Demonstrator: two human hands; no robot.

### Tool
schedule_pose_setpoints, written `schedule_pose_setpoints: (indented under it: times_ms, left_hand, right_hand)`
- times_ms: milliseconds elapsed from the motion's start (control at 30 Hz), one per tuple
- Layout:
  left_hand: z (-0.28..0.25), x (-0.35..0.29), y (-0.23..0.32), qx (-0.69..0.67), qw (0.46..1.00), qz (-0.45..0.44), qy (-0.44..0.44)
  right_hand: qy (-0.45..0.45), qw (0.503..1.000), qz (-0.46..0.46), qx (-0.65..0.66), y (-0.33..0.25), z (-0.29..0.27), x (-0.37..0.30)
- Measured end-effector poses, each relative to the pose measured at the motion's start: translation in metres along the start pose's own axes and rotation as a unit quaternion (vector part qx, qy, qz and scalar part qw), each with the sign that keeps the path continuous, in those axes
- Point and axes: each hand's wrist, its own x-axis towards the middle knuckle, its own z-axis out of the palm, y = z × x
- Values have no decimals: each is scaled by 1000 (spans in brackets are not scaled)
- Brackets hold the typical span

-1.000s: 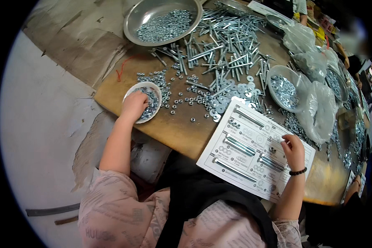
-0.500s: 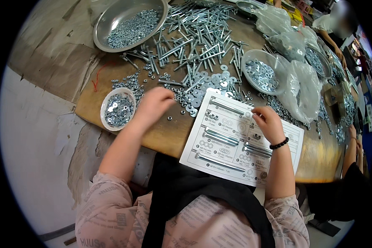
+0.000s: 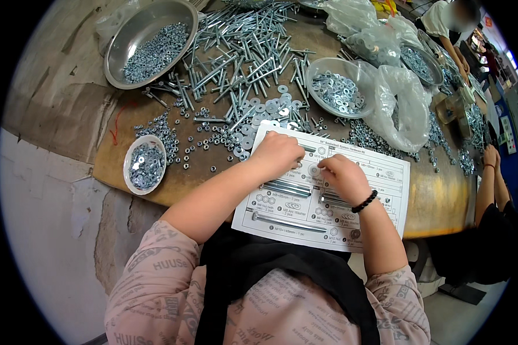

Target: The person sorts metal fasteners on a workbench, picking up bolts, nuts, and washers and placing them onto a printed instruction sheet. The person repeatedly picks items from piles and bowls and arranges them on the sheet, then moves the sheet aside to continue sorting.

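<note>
A white printed sheet (image 3: 290, 237) with outlines of nuts and washers lies at the table's front edge. Long grey bolt shapes (image 3: 288, 222) show on it; whether they are printed or laid there I cannot tell. Over the sheet's upper left part, my left hand (image 3: 279, 154) is closed in a pinch, with a small nut (image 3: 297, 165) at its fingertips. Close on its right is my right hand (image 3: 346, 179), a black bead bracelet at the wrist. Its thumb and fingers are pressed together low over the sheet, hiding whatever is between them.
Loose nuts (image 3: 216, 138), flat washers (image 3: 250, 129) and a heap of bolts (image 3: 236, 57) spread beyond the sheet. A white tub (image 3: 162, 167) stands left, a steel bowl (image 3: 110, 60) behind it. A clear bowl (image 3: 312, 95) and plastic bags (image 3: 400, 129) sit right. Co-workers' hands (image 3: 490, 156) are farther right.
My left hand has moved right, from over the loose nuts to the sheet. My right hand has come over toward it, near the sheet's middle. The whole view has shifted a little.
</note>
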Motion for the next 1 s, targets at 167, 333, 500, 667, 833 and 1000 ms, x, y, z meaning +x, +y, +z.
schedule_pose_setpoints:
  times_ms: [167,333,500,667,833,1000]
  left_hand:
    - [-4,-21,-9,-6,996,6,84]
    - [-7,-40,-1,49,996,37,68]
    - [-3,-46,-3,83,990,40,109]
    - [-1,-47,-4,68,990,39,115]
    - [-4,-48,-15,39,988,-18,149]
    - [-16,-53,-66,35,968,-135,210]
  right_hand:
    - [-22,997,-27,-64,-17,13,11]
    - [-76,990,-19,-113,-27,13,14]
    - [-81,991,0,-104,-29,18,10]
    - [-98,988,1,-118,-36,19,14]
    - [-51,993,-6,-109,-32,13,15]
    - [86,992,-32,-90,-2,2,46]
